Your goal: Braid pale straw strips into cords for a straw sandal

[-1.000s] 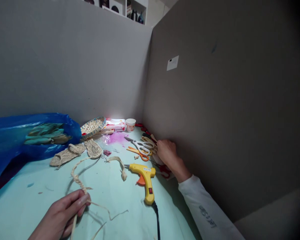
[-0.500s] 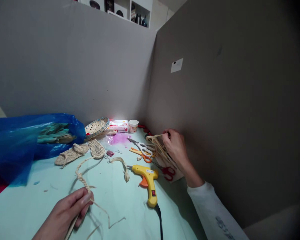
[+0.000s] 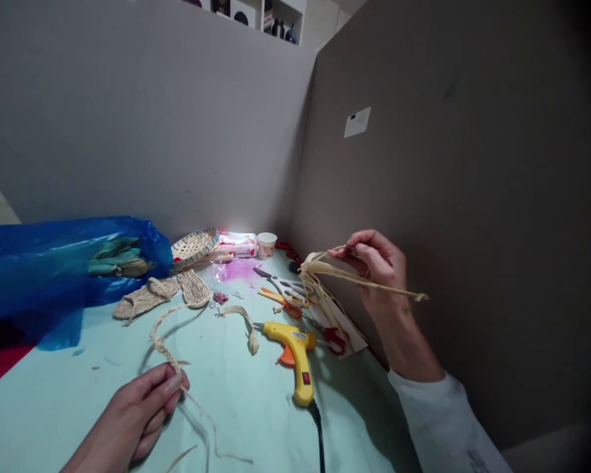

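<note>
My left hand [image 3: 150,407] pinches a thin braided cord [image 3: 165,351] of pale plant fibre at the lower left. The cord curves up to a flat coiled braid piece [image 3: 194,289], and loose strand ends trail below my fingers. At the right, my right hand [image 3: 374,263] is closed on pale dried fibre strips [image 3: 320,266], raised over the strip pile [image 3: 328,305]. One strip sticks out past my wrist and ends in a small knot. Between the hands lies a yellow glue gun [image 3: 295,355], with a curled loose strip [image 3: 246,325] by its nozzle.
White-handled scissors [image 3: 288,289], orange scissors [image 3: 290,307] and red-handled scissors [image 3: 335,340] lie beside the pile. A blue plastic bag [image 3: 34,276], woven basket [image 3: 196,246] and paper cup [image 3: 266,244] stand at the back. Grey partitions [image 3: 398,164] enclose the table. The glue gun's cable [image 3: 319,433] runs forward.
My right hand has lifted up and right, drawing fibre strips out from the pile. My left hand keeps its hold on the braid. The view has shifted slightly.
</note>
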Demonstrator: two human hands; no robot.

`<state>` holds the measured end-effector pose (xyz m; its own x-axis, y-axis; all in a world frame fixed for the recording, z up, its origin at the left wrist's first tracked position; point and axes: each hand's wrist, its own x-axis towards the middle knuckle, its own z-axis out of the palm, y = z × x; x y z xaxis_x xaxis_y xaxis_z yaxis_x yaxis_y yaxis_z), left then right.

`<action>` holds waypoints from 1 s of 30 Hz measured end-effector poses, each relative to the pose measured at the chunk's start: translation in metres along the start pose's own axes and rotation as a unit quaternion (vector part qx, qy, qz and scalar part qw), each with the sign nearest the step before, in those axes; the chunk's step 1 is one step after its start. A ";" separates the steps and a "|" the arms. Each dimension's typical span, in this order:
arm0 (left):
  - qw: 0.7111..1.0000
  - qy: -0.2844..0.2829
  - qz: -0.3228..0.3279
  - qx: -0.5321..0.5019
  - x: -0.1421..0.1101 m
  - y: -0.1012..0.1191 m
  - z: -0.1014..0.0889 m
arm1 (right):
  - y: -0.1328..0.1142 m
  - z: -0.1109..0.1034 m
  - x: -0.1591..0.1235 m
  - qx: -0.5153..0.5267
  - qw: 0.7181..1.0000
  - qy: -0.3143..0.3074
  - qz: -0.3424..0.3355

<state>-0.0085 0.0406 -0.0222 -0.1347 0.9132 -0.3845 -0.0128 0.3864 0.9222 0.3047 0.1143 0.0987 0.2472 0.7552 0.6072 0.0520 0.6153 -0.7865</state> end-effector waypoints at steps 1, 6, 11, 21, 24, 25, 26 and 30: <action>1.000 -0.005 -0.002 0.001 -0.001 0.001 0.001 | -0.002 -0.001 -0.001 0.032 0.999 -0.024 0.023; 0.999 -0.033 -0.009 -0.018 -0.003 0.003 0.004 | 0.004 -0.011 0.000 -0.118 0.929 -0.324 0.131; 0.998 -0.046 -0.021 -0.026 -0.005 0.004 0.002 | 0.029 -0.012 0.001 -0.503 0.749 -0.426 0.077; 0.999 -0.045 0.018 0.013 -0.010 0.008 0.005 | 0.066 0.044 -0.036 -0.559 0.747 -0.359 -0.017; 0.999 -0.046 0.021 0.014 -0.011 0.009 0.006 | 0.082 0.049 -0.042 -0.564 0.743 -0.358 -0.035; 0.999 -0.047 0.019 0.011 -0.011 0.009 0.006 | 0.086 0.048 -0.042 -0.566 0.744 -0.352 -0.040; 0.999 -0.048 0.018 0.007 -0.011 0.010 0.006 | 0.088 0.047 -0.040 -0.567 0.747 -0.343 -0.045; 0.999 -0.038 0.019 -0.015 -0.014 0.013 0.008 | 0.074 0.043 -0.035 -0.556 0.773 -0.293 -0.082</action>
<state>0.0016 0.0344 -0.0050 -0.0605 0.9346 -0.3504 -0.0384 0.3486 0.9365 0.2584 0.1428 0.0244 -0.3157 0.8608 0.3993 0.9169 0.3851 -0.1052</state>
